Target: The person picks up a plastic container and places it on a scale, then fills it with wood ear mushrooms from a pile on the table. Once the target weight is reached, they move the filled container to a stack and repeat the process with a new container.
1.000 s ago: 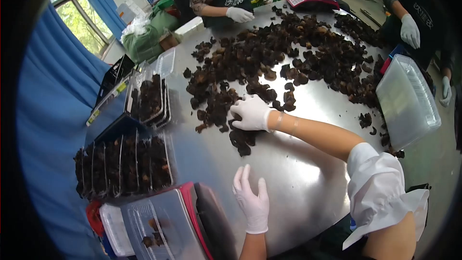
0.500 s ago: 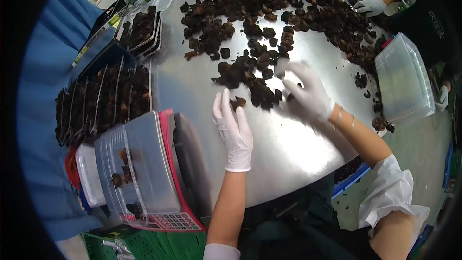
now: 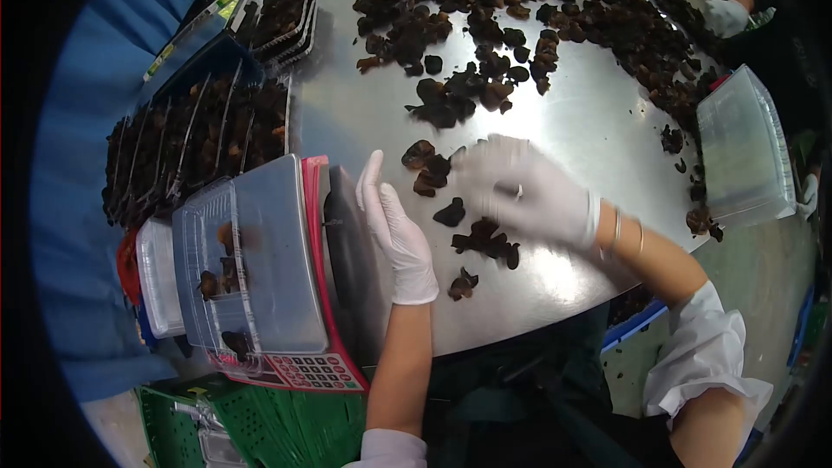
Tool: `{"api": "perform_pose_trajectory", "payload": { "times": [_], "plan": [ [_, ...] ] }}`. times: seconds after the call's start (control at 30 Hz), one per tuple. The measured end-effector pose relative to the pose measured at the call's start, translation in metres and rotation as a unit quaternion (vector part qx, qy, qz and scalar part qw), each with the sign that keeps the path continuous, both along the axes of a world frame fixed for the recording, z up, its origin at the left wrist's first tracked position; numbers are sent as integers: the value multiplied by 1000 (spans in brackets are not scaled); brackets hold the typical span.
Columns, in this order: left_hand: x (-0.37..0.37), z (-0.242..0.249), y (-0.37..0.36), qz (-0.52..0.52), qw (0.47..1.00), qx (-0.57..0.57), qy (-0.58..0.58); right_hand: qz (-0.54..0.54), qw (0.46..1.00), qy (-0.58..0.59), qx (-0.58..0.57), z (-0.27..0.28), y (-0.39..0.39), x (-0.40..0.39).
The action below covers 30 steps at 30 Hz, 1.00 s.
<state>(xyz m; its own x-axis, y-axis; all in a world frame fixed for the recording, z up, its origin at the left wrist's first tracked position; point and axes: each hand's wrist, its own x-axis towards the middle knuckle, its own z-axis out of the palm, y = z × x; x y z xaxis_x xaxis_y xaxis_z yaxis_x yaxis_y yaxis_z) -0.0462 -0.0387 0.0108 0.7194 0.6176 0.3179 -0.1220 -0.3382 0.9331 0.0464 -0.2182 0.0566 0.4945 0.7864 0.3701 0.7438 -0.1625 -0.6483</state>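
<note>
Since a moment ago the right hand point(image 3: 529, 195) has slid closer to the near edge of the table, and a small bunch of dark mushroom bits point(image 3: 481, 238) has come along with it, away from the big pile. The round shiny metal table point(image 3: 572, 121) carries everything. The big pile of dark mushrooms point(image 3: 520, 0) covers its far side. At the left edge stand rows of filled clear boxes point(image 3: 195, 143). Near the near left edge sits a red scale point(image 3: 316, 295) with an open clear box point(image 3: 247, 264) on top, and a few bits lie inside that box. An empty clear box point(image 3: 745, 152) hangs over the right edge. The right hand, in a white glove, is spread out flat over the small bunch, but it is blurry, so I cannot tell if it grips any. The left hand point(image 3: 399, 230), also gloved, rests on its side beside the scale, fingers straight and holding nothing. Another person's gloved hand point(image 3: 724, 16) reaches in at the far right edge.
</note>
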Motion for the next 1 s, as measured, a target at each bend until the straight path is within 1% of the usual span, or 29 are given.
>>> {"api": "perform_pose_trajectory", "payload": {
  "times": [0.03,0.07,0.1,0.13,0.17,0.2,0.27,0.3,0.33,0.37,0.43,0.47,0.53,0.57,0.6,0.63,0.7,0.73,0.77,0.8,0.87,0.9,0.93,0.97,1.0],
  "plan": [
    [2,-6,2,5,998,-59,-3,-43,998,34,-6,19,6,20],
    [4,-9,3,11,993,-119,-5,-80,996,45,-8,10,17,48],
    [6,-5,4,35,994,-104,13,-108,993,24,-39,5,30,70],
    [6,-6,5,36,994,-105,14,-112,987,-106,-54,-3,40,88],
    [6,-7,8,37,994,-99,17,-131,973,-172,-81,-25,48,102],
    [6,-6,11,39,995,-93,20,-149,954,-237,-106,-29,58,103],
    [3,-3,10,41,993,-108,18,-85,973,-127,-173,-32,48,100],
    [3,1,10,43,991,-128,13,-63,975,-73,-202,-12,37,85],
    [3,3,11,49,990,-133,14,-63,954,18,-293,18,28,68],
    [4,5,11,42,989,-141,18,-11,952,-4,-305,35,12,57],
    [6,5,10,39,988,-149,27,-16,940,-29,-338,51,-12,50],
    [8,5,9,38,988,-146,21,-36,931,3,-363,52,-17,56],
    [9,4,10,33,990,-139,15,-137,899,65,-411,71,4,63],
    [9,1,12,31,991,-128,25,-150,939,-46,-306,60,15,68],
    [8,0,13,30,992,-119,34,-145,969,-81,-181,37,31,79],
    [8,0,13,28,992,-118,36,-132,979,-108,-115,21,51,87],
    [9,1,12,34,991,-123,27,-110,982,-93,-126,-9,86,101],
    [9,0,11,32,991,-124,35,-70,980,-95,-158,-21,100,107],
    [10,-2,12,31,993,-113,31,14,979,-147,-142,-35,107,118],
    [11,-3,13,30,994,-101,25,56,987,-50,-143,-29,112,120],
    [12,-1,13,33,994,-105,25,54,988,-41,-140,-23,104,127],
    [11,-1,13,28,993,-111,28,53,994,-68,-73,-14,88,123],
    [10,-1,14,23,992,-118,30,20,997,-25,-65,5,67,113],
    [10,-1,15,14,994,-104,34,-28,998,-10,-54,20,42,102],
    [9,2,12,13,993,-110,35,-98,992,65,-44,31,14,91]
  ]
}}
